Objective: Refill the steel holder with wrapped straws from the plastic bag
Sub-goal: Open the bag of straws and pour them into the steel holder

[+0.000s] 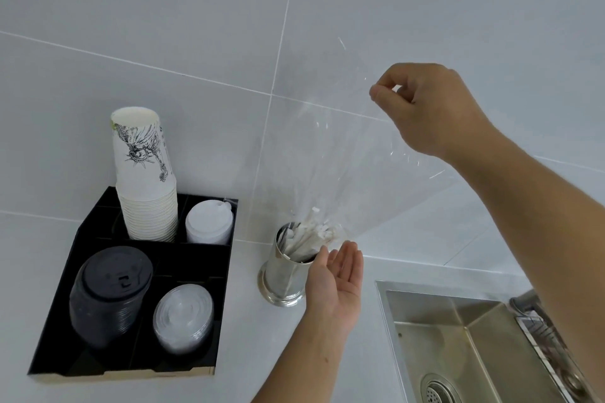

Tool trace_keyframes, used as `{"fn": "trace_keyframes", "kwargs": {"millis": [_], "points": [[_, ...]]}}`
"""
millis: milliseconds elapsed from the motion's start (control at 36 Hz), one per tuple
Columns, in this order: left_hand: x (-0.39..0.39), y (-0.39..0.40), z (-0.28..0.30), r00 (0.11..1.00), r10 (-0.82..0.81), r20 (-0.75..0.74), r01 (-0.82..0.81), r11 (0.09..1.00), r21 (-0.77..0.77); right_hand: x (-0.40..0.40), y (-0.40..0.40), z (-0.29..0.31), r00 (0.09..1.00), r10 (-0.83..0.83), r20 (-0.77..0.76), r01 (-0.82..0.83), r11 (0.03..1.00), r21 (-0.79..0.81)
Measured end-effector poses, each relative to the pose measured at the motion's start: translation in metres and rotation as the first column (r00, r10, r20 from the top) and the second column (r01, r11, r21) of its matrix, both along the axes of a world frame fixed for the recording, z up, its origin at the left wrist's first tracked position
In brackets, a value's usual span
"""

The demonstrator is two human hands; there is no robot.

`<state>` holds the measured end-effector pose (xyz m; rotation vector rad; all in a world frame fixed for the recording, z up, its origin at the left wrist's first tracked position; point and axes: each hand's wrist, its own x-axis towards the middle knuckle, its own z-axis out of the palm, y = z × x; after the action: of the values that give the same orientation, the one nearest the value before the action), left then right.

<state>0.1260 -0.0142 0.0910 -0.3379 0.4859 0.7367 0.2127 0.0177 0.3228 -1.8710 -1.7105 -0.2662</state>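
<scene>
A shiny steel holder stands on the white counter, with a bundle of white wrapped straws leaning inside it and sticking out of its mouth. A clear plastic bag hangs upside down over the holder, its lower end around the tops of the straws. My right hand is raised high and pinches the bag's upper edge between thumb and fingers. My left hand is held flat, palm up and fingers apart, right beside the holder's rim on its right, holding nothing.
A black divided tray at the left holds a stack of paper cups, white lids, black lids and clear lids. A steel sink is set into the counter at the lower right. Tiled wall behind.
</scene>
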Motion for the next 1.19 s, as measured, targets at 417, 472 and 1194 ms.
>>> {"fn": "trace_keyframes", "kwargs": {"millis": [417,472,1194], "points": [[0.003,-0.015,0.017,0.999,-0.036,0.004,0.036,0.996,0.087,0.0,-0.036,0.033,0.999,0.038,-0.034,-0.038,0.999,0.018],[0.003,-0.016,0.019,0.999,-0.04,0.001,0.04,0.994,0.097,0.0,-0.04,0.037,0.998,0.029,-0.057,-0.027,0.999,0.033],[0.007,-0.035,0.045,0.999,-0.034,-0.001,0.033,0.978,0.205,0.007,-0.115,0.067,0.976,-0.036,-0.215,0.071,0.985,0.157]]}}
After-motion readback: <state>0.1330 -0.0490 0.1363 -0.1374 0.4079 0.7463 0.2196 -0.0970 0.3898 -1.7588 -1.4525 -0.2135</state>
